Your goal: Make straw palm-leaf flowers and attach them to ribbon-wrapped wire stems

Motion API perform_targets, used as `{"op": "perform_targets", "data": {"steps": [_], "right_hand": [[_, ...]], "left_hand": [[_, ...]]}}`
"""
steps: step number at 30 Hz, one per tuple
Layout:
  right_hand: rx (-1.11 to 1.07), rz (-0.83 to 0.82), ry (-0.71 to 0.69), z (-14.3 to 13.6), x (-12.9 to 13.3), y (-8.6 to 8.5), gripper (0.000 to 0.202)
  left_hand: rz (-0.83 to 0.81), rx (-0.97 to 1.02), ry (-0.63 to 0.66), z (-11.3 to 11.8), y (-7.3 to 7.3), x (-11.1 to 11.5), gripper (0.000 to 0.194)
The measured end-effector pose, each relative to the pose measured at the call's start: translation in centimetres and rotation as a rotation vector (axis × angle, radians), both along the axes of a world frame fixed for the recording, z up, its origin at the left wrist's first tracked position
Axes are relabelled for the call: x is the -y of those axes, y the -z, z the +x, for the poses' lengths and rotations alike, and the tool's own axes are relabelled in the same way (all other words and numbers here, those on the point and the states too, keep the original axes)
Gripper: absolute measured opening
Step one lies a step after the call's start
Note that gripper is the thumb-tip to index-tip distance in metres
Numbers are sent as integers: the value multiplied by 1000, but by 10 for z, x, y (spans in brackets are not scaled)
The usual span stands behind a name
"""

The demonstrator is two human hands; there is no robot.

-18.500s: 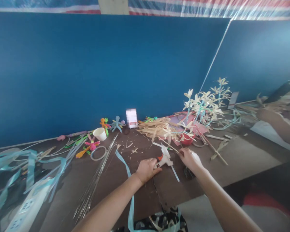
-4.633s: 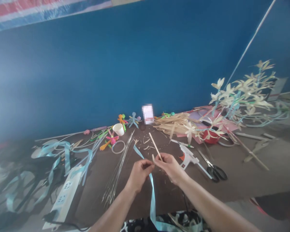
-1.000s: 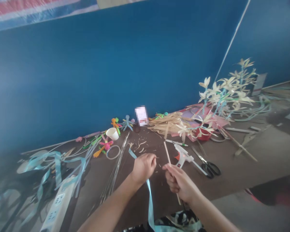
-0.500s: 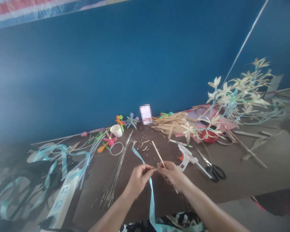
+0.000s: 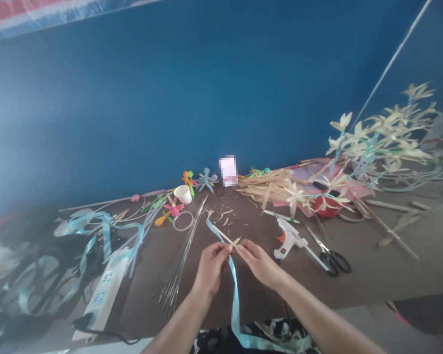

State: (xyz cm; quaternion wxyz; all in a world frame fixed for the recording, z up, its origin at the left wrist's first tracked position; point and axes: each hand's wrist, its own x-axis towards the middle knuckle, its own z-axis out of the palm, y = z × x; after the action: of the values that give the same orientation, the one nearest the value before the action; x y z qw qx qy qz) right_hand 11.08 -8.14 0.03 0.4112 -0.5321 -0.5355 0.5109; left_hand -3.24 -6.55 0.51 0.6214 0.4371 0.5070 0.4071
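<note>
My left hand (image 5: 213, 265) and my right hand (image 5: 259, 261) meet fingertip to fingertip above the table, both closed in a pinch. A thin pale wooden stick (image 5: 222, 234) slants up and left from where the fingers meet. Across it at the fingertips lies a short pale husk strip (image 5: 237, 241). The fingers partly hide both pieces. A light blue ribbon (image 5: 235, 295) runs behind my left hand and hangs over the table's front edge onto my lap; whether that hand touches it I cannot tell.
Right of my hands lie a white glue gun (image 5: 290, 239) and black-handled scissors (image 5: 335, 260). Thin wires (image 5: 184, 260), a tape ring (image 5: 183, 221), a white cup (image 5: 183, 194) and a power strip (image 5: 105, 290) are left. Husks (image 5: 269, 183) and husk flowers (image 5: 380, 132) are behind.
The stick has swung from leaning across my right hand to pointing up and left at the fingertips. Both hands have come closer together. The whole view has shifted slightly.
</note>
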Motion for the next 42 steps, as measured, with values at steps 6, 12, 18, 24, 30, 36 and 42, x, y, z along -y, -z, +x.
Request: {"op": "perform_targets", "data": {"steps": [6, 12, 18, 24, 30, 36, 42], "right_hand": [[25, 93, 15, -8, -2, -1, 40], [-223, -37, 7, -15, 2, 0, 42], [-502, -357, -105, -11, 6, -6, 36], [-759, -710, -367, -2, 5, -14, 35], [-948, -770, -542, 11, 2, -19, 31], [-893, -541, -195, 36, -11, -22, 32], [-583, -311, -64, 14, -13, -25, 28]], "left_hand": [[141, -111, -30, 3, 3, 7, 20], [188, -157, -38, 2, 0, 11, 16], [154, -20, 27, -1, -2, 13, 13], [67, 203, 116, -5, -4, 13, 10], [44, 286, 94, -10, -9, 14, 7], [-30, 280, -80, -20, -8, 8, 9], [9, 119, 0, -9, -9, 6, 13]]}}
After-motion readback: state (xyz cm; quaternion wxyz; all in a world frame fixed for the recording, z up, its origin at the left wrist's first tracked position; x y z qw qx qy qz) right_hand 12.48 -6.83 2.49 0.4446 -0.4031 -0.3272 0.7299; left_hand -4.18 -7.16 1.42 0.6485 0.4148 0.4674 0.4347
